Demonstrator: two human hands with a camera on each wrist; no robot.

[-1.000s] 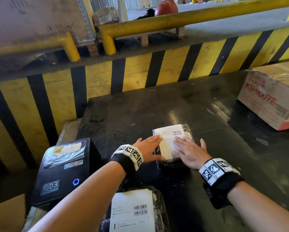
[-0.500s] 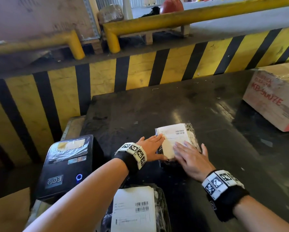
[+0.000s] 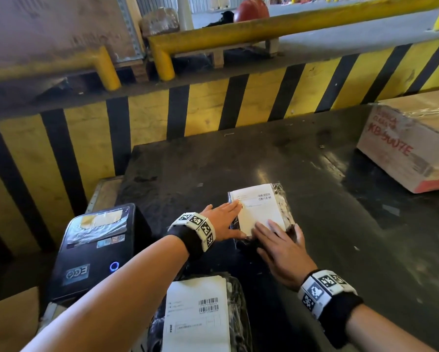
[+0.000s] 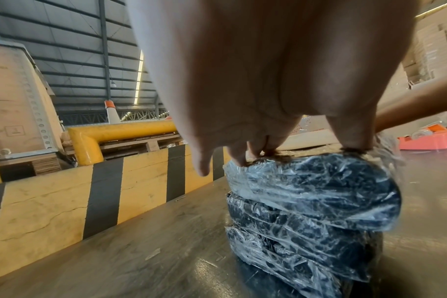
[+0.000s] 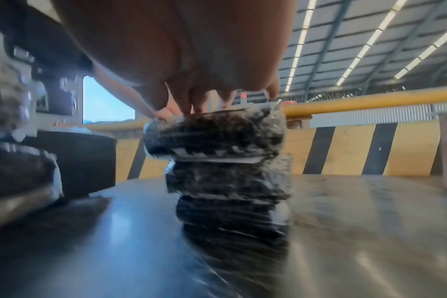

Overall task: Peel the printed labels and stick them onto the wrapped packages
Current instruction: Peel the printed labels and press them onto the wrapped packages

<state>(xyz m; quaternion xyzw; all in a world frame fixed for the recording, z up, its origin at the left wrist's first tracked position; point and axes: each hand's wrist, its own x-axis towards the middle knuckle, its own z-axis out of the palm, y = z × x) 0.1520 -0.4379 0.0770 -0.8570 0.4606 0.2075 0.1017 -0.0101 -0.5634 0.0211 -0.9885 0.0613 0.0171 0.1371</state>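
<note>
A small stack of dark packages wrapped in clear film point(image 3: 284, 207) point(image 4: 311, 201) point(image 5: 225, 161) stands on the black table point(image 3: 315, 174). A white printed label point(image 3: 259, 209) lies flat on its top. My left hand point(image 3: 223, 222) lies flat with straight fingers on the label's left edge point(image 4: 245, 153). My right hand point(image 3: 276, 240) presses flat on the label's near right corner, fingers straight point(image 5: 191, 102). A second wrapped package with a white label point(image 3: 198, 316) lies at the near edge between my forearms.
A black label printer point(image 3: 93, 250) stands at the left near corner. A film-wrapped cardboard box with red writing point(image 3: 411, 143) sits at the far right. A yellow-and-black striped barrier point(image 3: 213, 102) runs behind the table. An orange tape dispenser point(image 4: 426, 139) lies further right.
My right hand has slid back toward me along the label, from its middle to its near corner. The left hand has stayed on the left edge.
</note>
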